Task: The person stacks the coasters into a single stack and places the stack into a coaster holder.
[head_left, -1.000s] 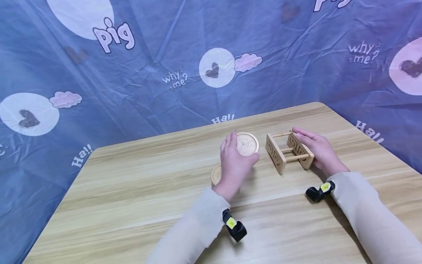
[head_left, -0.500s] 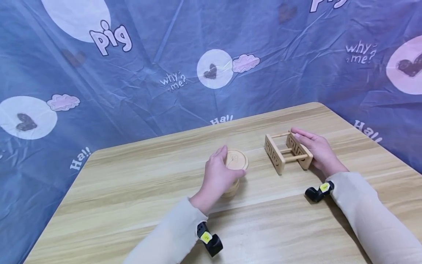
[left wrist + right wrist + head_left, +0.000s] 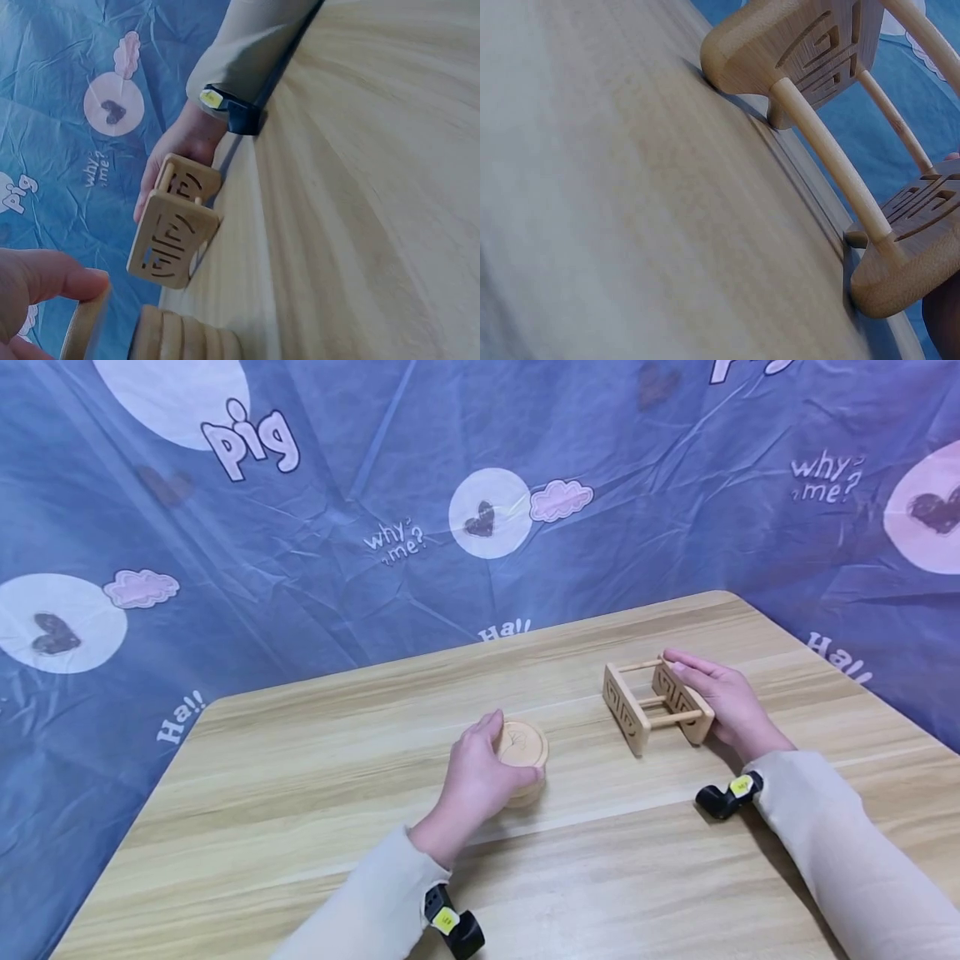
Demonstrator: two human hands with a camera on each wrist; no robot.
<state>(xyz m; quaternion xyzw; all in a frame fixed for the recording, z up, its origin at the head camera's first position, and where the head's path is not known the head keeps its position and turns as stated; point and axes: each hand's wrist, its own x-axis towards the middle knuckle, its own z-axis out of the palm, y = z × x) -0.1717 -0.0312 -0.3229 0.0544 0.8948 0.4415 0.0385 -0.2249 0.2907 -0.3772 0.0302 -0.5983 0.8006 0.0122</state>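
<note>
My left hand [image 3: 476, 777] pinches a round wooden coaster [image 3: 522, 745] by its edge, thumb on the near side. A leaf-like drawing marks its top face. Just under it stands a stack of several matching coasters [image 3: 193, 337], mostly covered by the hand in the head view. The left wrist view shows a gap between the held coaster [image 3: 82, 326] and the stack. My right hand [image 3: 729, 703] holds the right end panel of a wooden coaster holder [image 3: 626, 712], which stands on the table with cut-out panels joined by round rods [image 3: 829, 154]. Nothing sits between its panels.
The light wood-grain table [image 3: 315, 793] reaches back to a blue printed cloth [image 3: 337, 527] hanging behind it. A black wrist camera is strapped on each sleeve [image 3: 832, 810].
My left hand has moved left and toward me with the coaster, from near the holder to over the stack. My right hand and the holder have stayed in place.
</note>
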